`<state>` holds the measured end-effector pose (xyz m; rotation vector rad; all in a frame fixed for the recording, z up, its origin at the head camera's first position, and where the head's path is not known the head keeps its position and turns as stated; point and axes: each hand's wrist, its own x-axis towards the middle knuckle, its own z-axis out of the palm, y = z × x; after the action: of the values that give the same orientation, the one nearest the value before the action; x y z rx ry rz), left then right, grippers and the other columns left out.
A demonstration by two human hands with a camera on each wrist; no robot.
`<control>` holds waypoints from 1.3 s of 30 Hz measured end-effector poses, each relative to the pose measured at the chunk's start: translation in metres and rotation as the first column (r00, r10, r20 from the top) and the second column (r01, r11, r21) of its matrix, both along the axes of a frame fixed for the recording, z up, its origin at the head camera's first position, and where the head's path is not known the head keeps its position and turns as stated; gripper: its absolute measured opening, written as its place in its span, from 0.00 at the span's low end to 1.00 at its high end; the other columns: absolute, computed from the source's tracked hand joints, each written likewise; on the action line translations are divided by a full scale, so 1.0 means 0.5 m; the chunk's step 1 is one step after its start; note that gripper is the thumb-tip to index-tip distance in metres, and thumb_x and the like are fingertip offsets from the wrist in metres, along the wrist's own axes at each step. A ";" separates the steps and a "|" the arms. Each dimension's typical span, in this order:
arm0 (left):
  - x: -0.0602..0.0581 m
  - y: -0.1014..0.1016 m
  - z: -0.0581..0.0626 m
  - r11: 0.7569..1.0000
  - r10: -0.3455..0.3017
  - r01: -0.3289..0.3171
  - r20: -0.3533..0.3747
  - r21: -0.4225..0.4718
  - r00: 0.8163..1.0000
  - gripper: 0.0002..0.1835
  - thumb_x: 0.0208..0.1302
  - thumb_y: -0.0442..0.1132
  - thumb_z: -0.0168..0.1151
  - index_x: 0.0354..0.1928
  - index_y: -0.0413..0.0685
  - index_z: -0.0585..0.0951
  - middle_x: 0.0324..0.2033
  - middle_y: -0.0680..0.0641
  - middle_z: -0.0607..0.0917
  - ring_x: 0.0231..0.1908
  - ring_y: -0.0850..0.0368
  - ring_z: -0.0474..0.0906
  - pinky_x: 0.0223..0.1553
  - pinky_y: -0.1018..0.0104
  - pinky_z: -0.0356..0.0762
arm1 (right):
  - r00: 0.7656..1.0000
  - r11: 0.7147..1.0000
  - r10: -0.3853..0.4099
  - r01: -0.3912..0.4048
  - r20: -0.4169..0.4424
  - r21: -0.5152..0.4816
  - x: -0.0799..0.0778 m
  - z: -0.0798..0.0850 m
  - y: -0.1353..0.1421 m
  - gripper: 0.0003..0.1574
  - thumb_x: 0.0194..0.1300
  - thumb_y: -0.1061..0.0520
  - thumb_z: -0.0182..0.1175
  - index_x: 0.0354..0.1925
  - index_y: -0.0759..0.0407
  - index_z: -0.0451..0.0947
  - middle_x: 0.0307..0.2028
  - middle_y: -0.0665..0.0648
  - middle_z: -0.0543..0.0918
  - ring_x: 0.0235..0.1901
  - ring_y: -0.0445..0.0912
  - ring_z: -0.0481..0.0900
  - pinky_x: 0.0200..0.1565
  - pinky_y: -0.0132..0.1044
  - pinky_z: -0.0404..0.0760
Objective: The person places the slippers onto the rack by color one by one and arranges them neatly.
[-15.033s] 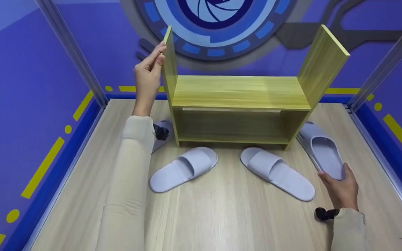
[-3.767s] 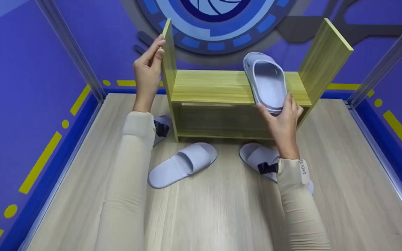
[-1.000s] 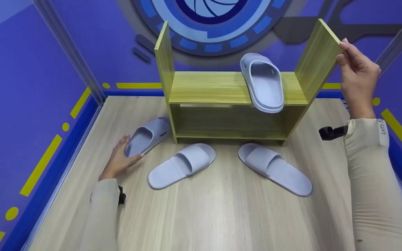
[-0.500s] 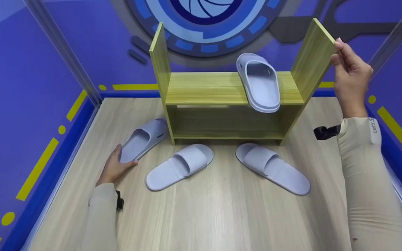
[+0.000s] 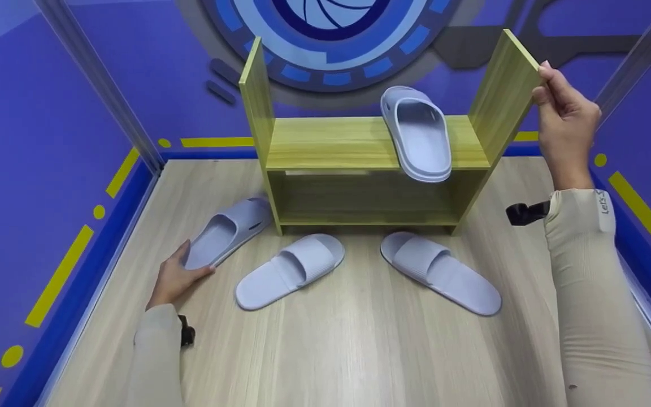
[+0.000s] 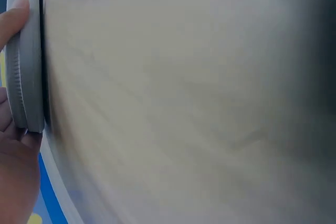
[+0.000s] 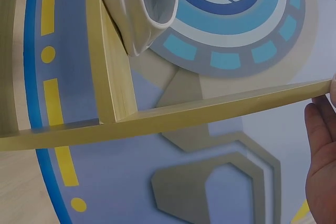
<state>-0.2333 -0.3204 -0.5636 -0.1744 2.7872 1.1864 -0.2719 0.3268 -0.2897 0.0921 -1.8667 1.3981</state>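
Observation:
My left hand (image 5: 176, 278) grips the heel of a grey clog (image 5: 226, 230) on the floor left of the shelf, thumb on one side and fingers on the other. In the left wrist view the clog's sole edge (image 6: 32, 72) shows between thumb and fingers. My right hand (image 5: 569, 121) pinches the upper front edge of the right side panel of the wooden shelf (image 5: 325, 141). Another grey clog (image 5: 424, 138) stands on the upper board, toward its right, heel overhanging the front edge. The right wrist view shows this clog (image 7: 134, 9) beside the panel.
Two grey slide sandals lie on the floor before the shelf, one at left (image 5: 289, 273) and one at right (image 5: 441, 273), toes angled inward. Blue-purple walls (image 5: 37, 147) with yellow marks enclose the wooden floor (image 5: 331, 350) at the sides and back.
The right-hand clog has gone from floor to upper board. My left hand left the left panel for the other clog and drew it slightly back; my right hand moved onto the right panel.

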 end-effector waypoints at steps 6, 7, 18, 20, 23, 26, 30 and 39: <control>0.020 -0.025 0.011 1.000 -0.012 0.012 0.011 -0.002 1.000 0.59 0.50 0.58 0.72 0.75 0.41 0.50 0.73 0.34 0.53 0.73 0.36 0.47 0.71 0.43 0.50 | 1.000 1.000 0.011 -0.011 0.010 0.009 0.003 0.000 -0.001 0.20 0.63 0.62 0.60 0.54 0.58 0.80 0.59 0.56 0.78 0.61 0.40 0.75 0.60 0.29 0.73; 0.022 -0.028 0.014 1.000 -0.017 0.017 0.018 0.002 1.000 0.59 0.50 0.59 0.72 0.75 0.42 0.49 0.73 0.35 0.52 0.73 0.36 0.47 0.71 0.43 0.49 | 1.000 1.000 0.008 -0.008 0.010 0.010 0.003 0.000 -0.001 0.20 0.63 0.61 0.60 0.54 0.58 0.80 0.59 0.56 0.78 0.61 0.40 0.75 0.60 0.29 0.73; 0.043 -0.052 0.025 0.998 -0.056 0.056 0.020 -0.005 0.998 0.57 0.49 0.59 0.72 0.75 0.45 0.53 0.73 0.35 0.55 0.73 0.35 0.47 0.70 0.40 0.49 | 1.000 1.000 0.009 -0.010 0.028 0.013 0.007 0.003 -0.006 0.20 0.63 0.61 0.60 0.54 0.56 0.80 0.59 0.55 0.78 0.61 0.40 0.75 0.59 0.29 0.73; 0.047 -0.057 0.027 0.998 -0.067 0.067 0.011 -0.012 0.998 0.56 0.49 0.59 0.72 0.74 0.44 0.55 0.72 0.35 0.56 0.72 0.35 0.48 0.70 0.40 0.50 | 0.999 1.000 0.008 -0.008 0.032 0.012 0.008 0.004 -0.007 0.21 0.63 0.61 0.60 0.55 0.56 0.80 0.59 0.56 0.78 0.61 0.40 0.75 0.59 0.29 0.73; 0.052 -0.064 0.029 0.997 -0.077 0.077 0.004 -0.018 0.997 0.55 0.49 0.58 0.73 0.74 0.44 0.56 0.72 0.34 0.57 0.72 0.35 0.49 0.70 0.40 0.50 | 0.999 1.000 0.006 -0.006 0.040 0.015 0.009 0.004 -0.007 0.21 0.63 0.61 0.60 0.55 0.53 0.80 0.59 0.56 0.78 0.60 0.40 0.75 0.59 0.29 0.73; 0.057 -0.070 0.031 0.997 -0.082 0.082 0.002 -0.010 0.997 0.55 0.48 0.57 0.74 0.74 0.45 0.57 0.72 0.35 0.57 0.72 0.35 0.49 0.70 0.40 0.50 | 0.999 1.000 0.012 -0.013 0.039 0.019 0.010 0.004 -0.006 0.21 0.63 0.61 0.60 0.55 0.53 0.80 0.60 0.56 0.78 0.60 0.40 0.75 0.59 0.29 0.73; 0.065 -0.075 0.035 0.996 -0.084 0.084 -0.007 -0.003 0.996 0.54 0.48 0.56 0.74 0.73 0.44 0.58 0.72 0.34 0.58 0.72 0.34 0.49 0.69 0.39 0.51 | 0.999 1.000 0.025 -0.026 0.030 0.011 0.012 0.007 -0.005 0.21 0.63 0.62 0.60 0.55 0.57 0.80 0.60 0.56 0.78 0.60 0.40 0.76 0.59 0.29 0.73; 0.088 -0.087 0.046 0.997 -0.081 0.081 0.016 -0.021 0.997 0.54 0.48 0.57 0.74 0.74 0.47 0.58 0.72 0.33 0.57 0.71 0.32 0.49 0.68 0.36 0.51 | 0.999 1.000 0.012 -0.012 0.040 -0.002 0.004 0.008 0.004 0.21 0.61 0.62 0.61 0.54 0.59 0.80 0.58 0.54 0.79 0.58 0.39 0.77 0.58 0.27 0.74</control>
<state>-0.1892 -0.3639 -0.5404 -0.0715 2.7666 1.1320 -0.2697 0.3287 -0.2859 0.0746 -1.9009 1.4192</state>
